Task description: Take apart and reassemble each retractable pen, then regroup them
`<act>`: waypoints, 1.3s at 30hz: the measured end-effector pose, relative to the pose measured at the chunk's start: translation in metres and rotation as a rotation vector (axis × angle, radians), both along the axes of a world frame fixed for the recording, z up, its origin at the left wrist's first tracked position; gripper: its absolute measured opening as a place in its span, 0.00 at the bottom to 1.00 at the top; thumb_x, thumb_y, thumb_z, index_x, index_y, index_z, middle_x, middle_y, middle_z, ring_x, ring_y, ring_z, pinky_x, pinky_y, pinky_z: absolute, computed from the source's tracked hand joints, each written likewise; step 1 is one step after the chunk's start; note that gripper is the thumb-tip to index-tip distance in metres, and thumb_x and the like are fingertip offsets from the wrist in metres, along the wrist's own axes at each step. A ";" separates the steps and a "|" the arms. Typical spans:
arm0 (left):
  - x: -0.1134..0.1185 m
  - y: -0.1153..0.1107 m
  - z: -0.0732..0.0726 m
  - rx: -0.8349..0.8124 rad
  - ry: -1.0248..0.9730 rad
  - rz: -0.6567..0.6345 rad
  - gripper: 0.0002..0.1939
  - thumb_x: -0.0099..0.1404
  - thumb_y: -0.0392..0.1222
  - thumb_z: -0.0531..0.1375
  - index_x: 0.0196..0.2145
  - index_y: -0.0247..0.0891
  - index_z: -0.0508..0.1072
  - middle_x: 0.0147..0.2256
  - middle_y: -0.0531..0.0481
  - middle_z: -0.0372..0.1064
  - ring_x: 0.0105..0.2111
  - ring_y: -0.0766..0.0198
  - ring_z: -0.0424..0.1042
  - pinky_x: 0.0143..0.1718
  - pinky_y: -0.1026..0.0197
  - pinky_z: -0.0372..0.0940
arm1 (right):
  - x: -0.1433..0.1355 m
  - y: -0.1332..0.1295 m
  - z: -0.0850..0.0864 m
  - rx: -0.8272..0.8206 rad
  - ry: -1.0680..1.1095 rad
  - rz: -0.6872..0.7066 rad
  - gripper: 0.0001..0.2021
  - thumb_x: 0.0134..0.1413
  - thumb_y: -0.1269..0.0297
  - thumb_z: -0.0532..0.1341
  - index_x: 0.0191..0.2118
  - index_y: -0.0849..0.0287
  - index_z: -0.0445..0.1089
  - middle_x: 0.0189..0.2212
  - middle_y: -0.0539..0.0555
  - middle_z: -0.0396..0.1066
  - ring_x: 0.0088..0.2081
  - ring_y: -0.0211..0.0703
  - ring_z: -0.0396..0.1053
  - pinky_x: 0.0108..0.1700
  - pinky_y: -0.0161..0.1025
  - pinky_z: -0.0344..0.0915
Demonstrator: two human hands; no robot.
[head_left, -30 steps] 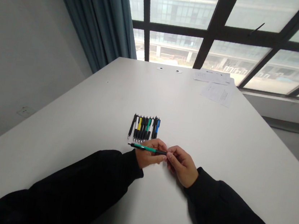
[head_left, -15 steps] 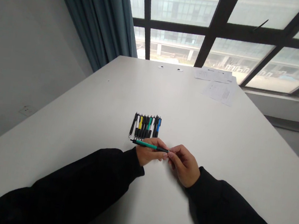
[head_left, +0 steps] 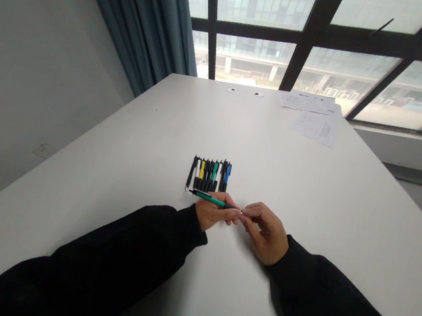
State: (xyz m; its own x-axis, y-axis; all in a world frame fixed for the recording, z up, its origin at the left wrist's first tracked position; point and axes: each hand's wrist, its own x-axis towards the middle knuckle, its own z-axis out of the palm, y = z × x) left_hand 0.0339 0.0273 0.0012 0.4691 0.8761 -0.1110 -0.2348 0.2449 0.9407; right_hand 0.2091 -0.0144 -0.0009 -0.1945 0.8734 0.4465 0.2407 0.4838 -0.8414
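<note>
A green and black ballpoint pen (head_left: 211, 199) lies across my left hand (head_left: 214, 212), its thumb and fingers closed around the dark grip. The pen's clicker end points left and its tip points right, tilted a little down. At that tip, the thumb and fingers of my right hand (head_left: 265, 231) pinch together; what exactly lies between them is mostly hidden. Just beyond the hands, several pens lie side by side in a row, among them a black pen (head_left: 191, 173) at the left end, a yellow pen (head_left: 202, 169) and a blue pen (head_left: 228, 174).
The white table (head_left: 149, 155) carries the row of pens. Paper sheets (head_left: 310, 104) lie at its far right corner, and two small white oval pieces (head_left: 231, 90) sit near the far edge. Behind stand a blue curtain (head_left: 146, 22) and a window.
The view has shifted slightly. The green pen now slopes more steeply down to the right, and a bit of its silver tip shows between my hands. Both hands stay nearly in place.
</note>
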 end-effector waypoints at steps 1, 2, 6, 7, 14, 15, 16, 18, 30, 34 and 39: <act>0.000 0.000 -0.001 -0.010 -0.008 -0.008 0.17 0.50 0.46 0.71 0.27 0.30 0.70 0.22 0.47 0.74 0.19 0.69 0.69 0.22 0.66 0.62 | 0.000 0.000 0.002 0.044 -0.022 -0.001 0.05 0.57 0.72 0.62 0.38 0.56 0.70 0.33 0.53 0.70 0.31 0.38 0.68 0.32 0.38 0.65; 0.000 0.001 -0.002 -0.014 -0.013 -0.015 0.18 0.50 0.46 0.71 0.27 0.30 0.70 0.22 0.47 0.74 0.19 0.69 0.69 0.22 0.66 0.62 | 0.000 0.000 0.004 0.076 -0.037 -0.002 0.05 0.56 0.73 0.62 0.38 0.56 0.70 0.33 0.53 0.70 0.32 0.39 0.68 0.33 0.38 0.66; -0.002 0.001 -0.005 0.011 -0.019 -0.004 0.17 0.49 0.45 0.71 0.28 0.31 0.71 0.22 0.50 0.73 0.20 0.71 0.67 0.24 0.67 0.60 | 0.000 -0.001 0.004 -0.025 0.006 -0.009 0.11 0.56 0.70 0.63 0.45 0.55 0.68 0.35 0.53 0.70 0.31 0.39 0.68 0.32 0.38 0.67; -0.002 0.001 -0.005 0.018 -0.022 -0.001 0.16 0.50 0.44 0.71 0.28 0.31 0.71 0.22 0.50 0.72 0.21 0.71 0.67 0.24 0.66 0.60 | 0.001 -0.001 0.003 -0.073 0.012 -0.012 0.11 0.57 0.69 0.63 0.45 0.55 0.67 0.34 0.53 0.70 0.30 0.39 0.68 0.32 0.38 0.67; -0.002 0.001 -0.005 0.003 -0.017 0.007 0.15 0.48 0.42 0.72 0.28 0.31 0.72 0.23 0.51 0.72 0.21 0.71 0.67 0.25 0.65 0.59 | 0.003 0.000 0.002 -0.071 -0.058 -0.027 0.04 0.59 0.69 0.60 0.39 0.57 0.71 0.31 0.52 0.70 0.28 0.37 0.67 0.31 0.37 0.65; -0.001 0.001 -0.005 -0.002 -0.017 0.017 0.15 0.48 0.42 0.72 0.28 0.31 0.72 0.22 0.51 0.72 0.21 0.71 0.66 0.25 0.66 0.59 | 0.003 0.000 0.003 -0.045 -0.049 -0.032 0.04 0.59 0.69 0.61 0.39 0.56 0.71 0.32 0.52 0.70 0.29 0.38 0.67 0.32 0.38 0.66; -0.001 0.001 -0.004 -0.009 -0.019 0.027 0.15 0.47 0.42 0.72 0.28 0.31 0.72 0.22 0.50 0.72 0.21 0.71 0.67 0.25 0.66 0.59 | 0.003 0.001 0.004 -0.016 -0.041 -0.036 0.04 0.58 0.70 0.61 0.39 0.56 0.71 0.32 0.53 0.70 0.31 0.39 0.68 0.33 0.38 0.66; 0.000 0.001 -0.004 -0.023 -0.035 0.044 0.16 0.47 0.43 0.72 0.27 0.31 0.71 0.22 0.49 0.73 0.21 0.70 0.67 0.25 0.66 0.59 | 0.002 0.001 0.005 0.042 -0.030 -0.042 0.04 0.57 0.71 0.61 0.38 0.57 0.71 0.33 0.53 0.70 0.32 0.40 0.68 0.34 0.39 0.66; -0.001 0.002 -0.001 -0.114 -0.100 0.054 0.18 0.44 0.41 0.72 0.25 0.32 0.66 0.23 0.50 0.72 0.20 0.70 0.68 0.23 0.67 0.59 | 0.005 0.001 0.006 0.000 -0.086 -0.069 0.04 0.57 0.69 0.60 0.39 0.57 0.69 0.30 0.53 0.68 0.28 0.39 0.65 0.31 0.39 0.64; 0.001 0.003 0.000 -0.109 -0.077 0.088 0.18 0.44 0.40 0.71 0.23 0.33 0.65 0.23 0.50 0.71 0.19 0.72 0.67 0.22 0.68 0.58 | 0.014 0.010 0.006 0.064 -0.301 -0.094 0.05 0.51 0.73 0.59 0.35 0.58 0.67 0.27 0.50 0.64 0.25 0.37 0.61 0.28 0.37 0.62; 0.001 0.003 0.000 -0.103 -0.063 0.074 0.16 0.44 0.39 0.71 0.24 0.32 0.67 0.23 0.49 0.72 0.20 0.71 0.67 0.22 0.68 0.58 | 0.017 0.016 0.001 0.101 -0.508 -0.064 0.09 0.45 0.76 0.57 0.34 0.60 0.67 0.30 0.54 0.64 0.28 0.40 0.62 0.32 0.38 0.62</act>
